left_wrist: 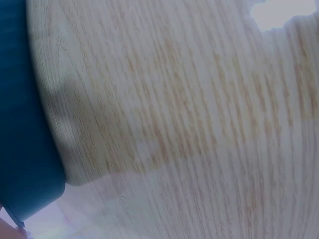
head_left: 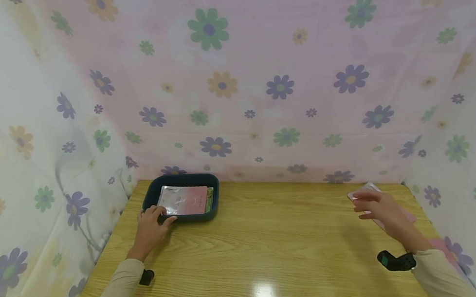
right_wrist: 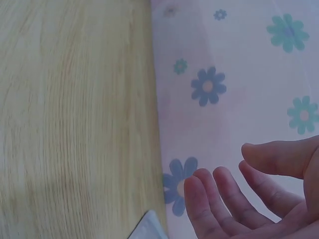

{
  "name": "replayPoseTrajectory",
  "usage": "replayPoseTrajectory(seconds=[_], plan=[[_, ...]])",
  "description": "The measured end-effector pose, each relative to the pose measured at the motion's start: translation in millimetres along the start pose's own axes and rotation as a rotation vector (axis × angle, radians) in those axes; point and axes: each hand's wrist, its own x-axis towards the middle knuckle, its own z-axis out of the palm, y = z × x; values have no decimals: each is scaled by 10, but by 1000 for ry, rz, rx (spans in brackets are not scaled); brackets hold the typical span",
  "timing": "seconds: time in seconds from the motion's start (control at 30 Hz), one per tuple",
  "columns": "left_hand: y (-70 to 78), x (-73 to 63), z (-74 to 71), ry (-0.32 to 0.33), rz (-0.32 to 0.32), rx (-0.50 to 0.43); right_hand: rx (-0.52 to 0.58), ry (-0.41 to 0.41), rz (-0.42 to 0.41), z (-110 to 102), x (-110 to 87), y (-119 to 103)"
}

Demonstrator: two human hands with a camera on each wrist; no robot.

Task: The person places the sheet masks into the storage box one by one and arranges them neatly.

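Note:
A dark blue plastic bin (head_left: 212, 209) stands at the back left of the table, its outer wall (left_wrist: 25, 119) filling the left edge of the left wrist view. Inside it lies a pink and silver sachet (head_left: 185, 199) over a greenish packet (head_left: 209, 199). My left hand (head_left: 152, 229) grips the near rim, fingers over the edge and thumb to the right along the outside. At the back right, my right hand (head_left: 382, 213) hovers with loosely bent fingers (right_wrist: 197, 204), holding nothing. Partly hidden behind it is a silver and pink sachet (head_left: 369, 186) on the table.
More pink material (head_left: 442, 248) shows at the table's right edge, partly covered by the right forearm. Flower-patterned cloth (head_left: 255, 72) hangs round the back and both sides of the wooden table (head_left: 253, 243). Both wrists carry black devices (head_left: 397, 261).

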Motion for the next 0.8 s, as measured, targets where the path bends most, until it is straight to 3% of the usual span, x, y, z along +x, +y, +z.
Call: replayPoseTrajectory(seconds=[0.17, 0.43, 0.63, 0.8], plan=[[-39, -22, -3, 7, -13, -2, 17, 24, 30, -115, 15, 72], [-4, -13, -21, 35, 17, 1, -5, 88, 21, -363, -23, 338], [-13, -17, -5, 34, 14, 5, -35, 138, 80, -519, -68, 524], [-24, -35, 33, 51, 18, -8, 38, 176, 138, -611, -107, 648]])
